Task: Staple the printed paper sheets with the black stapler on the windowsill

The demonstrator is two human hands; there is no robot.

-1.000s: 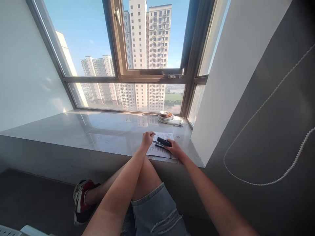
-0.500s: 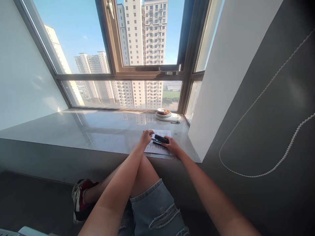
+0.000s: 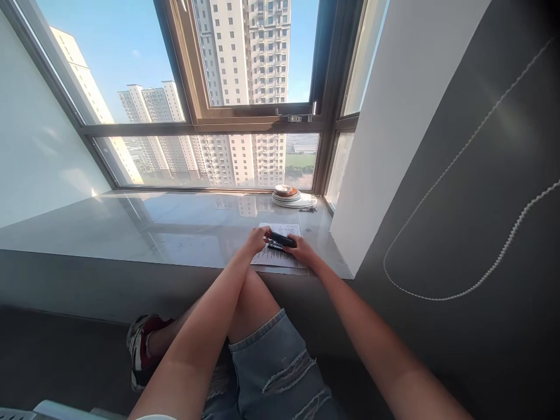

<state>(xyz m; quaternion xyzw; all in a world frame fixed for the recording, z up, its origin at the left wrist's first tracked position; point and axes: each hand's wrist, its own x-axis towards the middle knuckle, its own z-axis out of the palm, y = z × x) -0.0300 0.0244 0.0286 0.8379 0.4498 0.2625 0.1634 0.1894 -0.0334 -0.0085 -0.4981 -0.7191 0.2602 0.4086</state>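
Note:
A black stapler [image 3: 281, 240] lies over a printed sheet of paper [image 3: 280, 256] near the front edge of the grey window sill [image 3: 175, 227]. My right hand [image 3: 301, 251] is closed around the stapler's near end. My left hand [image 3: 256, 240] has its fingers curled at the stapler's left tip, touching it and the paper.
A stack of plates [image 3: 290, 197] with a small dark object beside it stands at the back right of the sill, by the window frame. A white wall corner [image 3: 371, 175] bounds the sill on the right. My knees in denim shorts [image 3: 271, 373] are below the sill edge.
The camera view has tilted down and left a little. Both hands have stayed on the stapler over the paper, with the left fingers closing nearer to its tip.

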